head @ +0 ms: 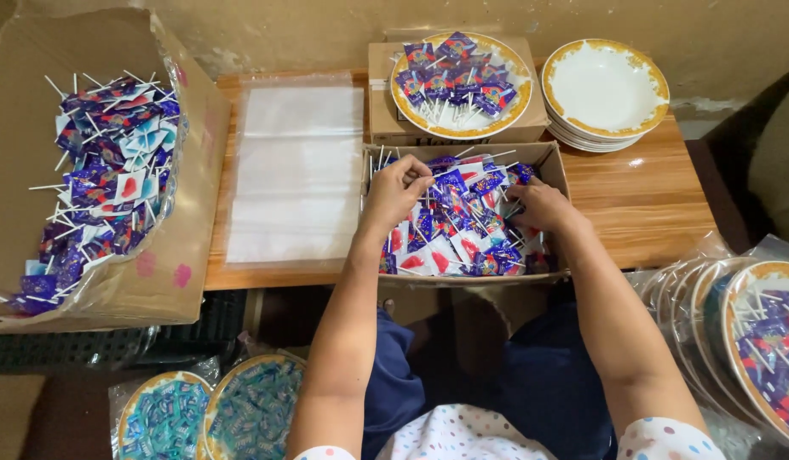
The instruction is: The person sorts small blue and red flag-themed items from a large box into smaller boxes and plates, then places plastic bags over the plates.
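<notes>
A wooden table (650, 200) stood against the wall. A large cardboard carton (37, 102) lay at far left, lined with plastic and heaped with wrapped lollipops (113, 170). A stack of clear plastic bags (296, 170) lay flat on the table's left half.

A shallow cardboard box (549, 156) sat at the table's near edge, filled with purple-wrapped lollipops (463, 221). Behind it a gold-rimmed plate (522, 94) of lollipops rested on a second box. A stack of empty plates (606, 89) stood to its right.

Bagged plates of lollipops (765, 341) lay at lower right. Bagged plates of blue sweets (207, 413) lay at lower left.

Both hands were in the shallow box. Left hand (397, 189): fingers pinched on lollipop sticks at the box's left end. Right hand (539, 204): fingers curled down among the wrappers; whether they gripped anything could not be told.
</notes>
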